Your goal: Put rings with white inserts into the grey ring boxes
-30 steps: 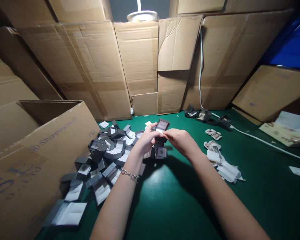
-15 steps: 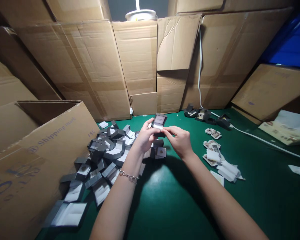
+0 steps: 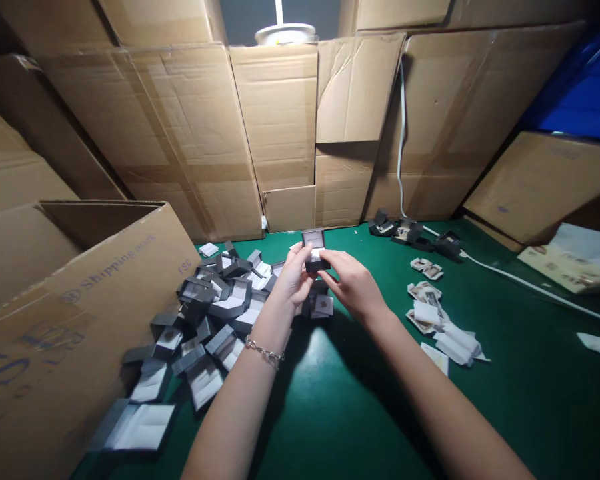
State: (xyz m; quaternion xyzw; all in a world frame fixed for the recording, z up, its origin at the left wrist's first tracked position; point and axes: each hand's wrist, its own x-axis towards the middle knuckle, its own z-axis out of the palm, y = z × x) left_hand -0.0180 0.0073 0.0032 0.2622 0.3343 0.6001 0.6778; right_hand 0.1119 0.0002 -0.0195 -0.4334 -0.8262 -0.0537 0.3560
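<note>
A small dark jewelry box (image 3: 314, 238), its lid raised and its lining pale, is held over the table's far middle. My left hand (image 3: 294, 275) is closed around its left side, the thumb near the white inside. At the right side, the fingers of my right hand (image 3: 349, 277) are closed at the box's inner edge; whether they pinch the white lining cannot be made out. Just below the hands lies a dark box with a white card (image 3: 323, 306) in it. To the left is a heap of similar opened boxes (image 3: 230, 293) with white linings.
A large open carton (image 3: 125, 280) stands at the left. Taped cartons (image 3: 180, 133) wall off the back. On the right of the green table (image 3: 370, 413) lie small white-and-brown pieces (image 3: 424, 291), crumpled white wrappers (image 3: 455, 340), several dark boxes (image 3: 405, 230) and a white cable (image 3: 520, 272).
The held jewelry box has turned more upright and faces me more directly. My right fingers have shifted slightly left, onto its upper right edge. The view has moved a little.
</note>
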